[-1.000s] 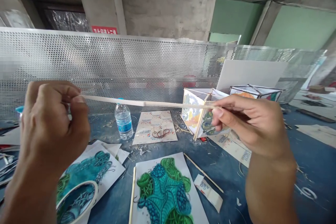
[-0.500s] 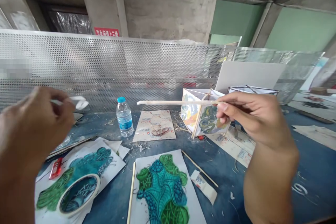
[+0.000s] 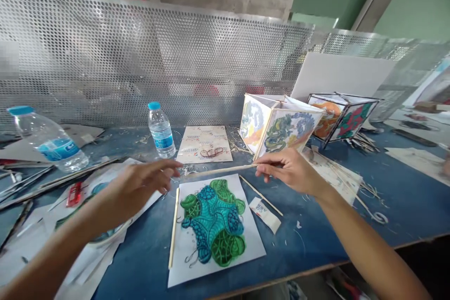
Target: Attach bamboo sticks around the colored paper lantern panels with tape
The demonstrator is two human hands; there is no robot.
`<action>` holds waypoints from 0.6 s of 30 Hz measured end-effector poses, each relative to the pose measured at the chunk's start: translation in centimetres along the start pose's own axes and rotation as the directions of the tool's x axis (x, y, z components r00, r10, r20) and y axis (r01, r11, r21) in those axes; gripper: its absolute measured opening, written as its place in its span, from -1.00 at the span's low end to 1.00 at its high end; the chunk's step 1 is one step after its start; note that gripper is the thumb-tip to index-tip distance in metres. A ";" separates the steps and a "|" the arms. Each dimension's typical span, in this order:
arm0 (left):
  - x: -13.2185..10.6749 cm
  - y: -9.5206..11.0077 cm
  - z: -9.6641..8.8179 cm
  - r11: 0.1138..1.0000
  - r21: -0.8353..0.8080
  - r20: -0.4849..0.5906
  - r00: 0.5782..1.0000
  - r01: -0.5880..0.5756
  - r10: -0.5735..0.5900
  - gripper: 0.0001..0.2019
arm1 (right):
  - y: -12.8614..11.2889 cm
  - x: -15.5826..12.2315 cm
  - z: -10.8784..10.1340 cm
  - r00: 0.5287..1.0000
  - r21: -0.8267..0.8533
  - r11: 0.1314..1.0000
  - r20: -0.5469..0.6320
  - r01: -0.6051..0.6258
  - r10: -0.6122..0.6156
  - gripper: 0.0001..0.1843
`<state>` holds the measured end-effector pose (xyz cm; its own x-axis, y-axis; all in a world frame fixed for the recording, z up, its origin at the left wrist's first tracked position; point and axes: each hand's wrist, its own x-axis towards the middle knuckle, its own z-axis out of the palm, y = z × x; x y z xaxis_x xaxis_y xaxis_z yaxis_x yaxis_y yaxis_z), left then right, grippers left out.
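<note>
Fingers of the right hand (image 3: 286,169) are pinched together, thumb against forefinger, on one end of a pale, slender wooden stick (image 3: 225,169). That stick hangs nearly level just beyond the far edge of a white paper sheet printed with a blue and green starfish-like design (image 3: 214,225); whether it touches the blue tabletop (image 3: 302,253) I cannot tell. The left hand (image 3: 149,176) reaches in from the other side with its fingers loosely apart and nothing visible between them, their tips near the stick's free end; contact there is unclear.

A second pale wooden stick (image 3: 173,229) already lies along the sheet's left edge, while a thinner light-brown stick (image 3: 260,195) rests slantwise by its right side, near a small printed paper scrap (image 3: 266,215). Farther back stands a box of painted paper panels on a light stick frame (image 3: 281,126).

The step in hand looks like bringing the held stick into line with the sheet's far edge. To judge from this, the next move calls for steadying the free end with the left fingers, then lowering the stick straight along that edge without nudging the sheet
</note>
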<state>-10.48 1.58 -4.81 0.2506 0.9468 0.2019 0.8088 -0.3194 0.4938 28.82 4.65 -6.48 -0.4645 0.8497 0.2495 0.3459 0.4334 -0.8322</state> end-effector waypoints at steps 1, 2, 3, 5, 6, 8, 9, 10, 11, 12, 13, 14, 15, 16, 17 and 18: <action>-0.1 0.7 0.9 0.998 -0.061 0.053 0.999 -0.009 0.013 -0.56 | 0.4 -0.1 0.2 1.000 0.019 1.000 -0.006 0.000 0.000 -0.72; -0.2 1.4 1.7 0.993 -0.115 0.094 0.995 -0.011 0.022 -0.56 | 0.8 -0.2 0.4 1.000 0.038 0.999 -0.009 0.000 0.000 -0.72; -0.2 1.8 2.4 0.987 -0.162 0.120 0.992 -0.005 0.025 -0.56 | 1.1 -0.3 0.5 1.000 0.054 0.999 -0.010 -0.001 0.002 -0.72; -0.3 2.2 3.4 0.973 -0.229 0.118 0.993 0.017 0.010 -0.57 | 1.8 -0.4 0.7 1.000 0.077 0.997 -0.010 -0.007 0.007 -0.72; -0.3 2.1 3.7 0.967 -0.252 0.114 0.993 0.029 0.000 -0.58 | 2.1 -0.4 0.7 1.000 0.083 0.996 -0.010 -0.011 0.011 -0.73; -0.2 1.8 4.0 0.956 -0.289 0.099 0.995 0.056 -0.028 -0.61 | 2.7 -0.5 0.8 1.000 0.088 0.996 -0.006 -0.017 0.018 -0.74; -0.2 1.5 4.0 0.950 -0.304 0.088 0.995 0.071 -0.046 -0.62 | 2.9 -0.5 0.9 1.000 0.089 0.996 0.002 -0.020 0.020 -0.74; -0.2 1.2 4.0 0.944 -0.318 0.077 0.995 0.088 -0.067 -0.64 | 3.0 -0.5 0.9 1.000 0.088 0.996 0.013 -0.020 0.019 -0.73; -0.2 0.9 4.1 0.938 -0.330 0.066 0.994 0.106 -0.089 -0.64 | 3.1 -0.5 1.0 1.000 0.086 0.996 0.026 -0.020 0.017 -0.72; -0.2 0.7 4.2 0.932 -0.341 0.057 0.993 0.121 -0.108 -0.64 | 3.2 -0.5 1.1 0.999 0.082 0.996 0.038 -0.018 0.014 -0.71; -0.2 0.4 4.3 0.928 -0.347 0.052 0.991 0.134 -0.124 -0.64 | 3.3 -0.4 1.1 0.999 0.074 0.997 0.050 -0.015 0.012 -0.70; -0.2 0.1 4.4 0.926 -0.348 0.052 0.989 0.145 -0.136 -0.64 | 3.4 -0.3 1.2 0.998 0.062 0.998 0.060 -0.014 0.011 -0.69; -0.2 -0.1 4.6 0.925 -0.348 0.054 0.988 0.155 -0.146 -0.64 | 3.5 -0.1 1.2 0.998 0.045 0.999 0.068 -0.014 0.011 -0.69; -0.1 -0.4 4.7 0.924 -0.345 0.058 0.987 0.162 -0.152 -0.64 | 3.6 0.1 1.3 0.997 0.024 1.000 0.072 -0.014 0.012 -0.70; 0.1 -0.8 5.0 0.925 -0.343 0.063 0.986 0.166 -0.153 -0.64 | 3.8 0.4 1.4 0.997 0.000 1.000 0.072 -0.014 0.014 -0.71; 0.3 -1.2 5.2 0.926 -0.340 0.067 0.986 0.165 -0.151 -0.65 | 4.0 0.8 1.5 0.997 -0.028 1.000 0.071 -0.014 0.016 -0.72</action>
<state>-8.59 2.46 -9.70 0.1604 0.9847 0.0678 0.6095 -0.1528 0.7779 28.57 6.62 -10.34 -0.5154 0.8332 0.2003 0.3753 0.4295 -0.8214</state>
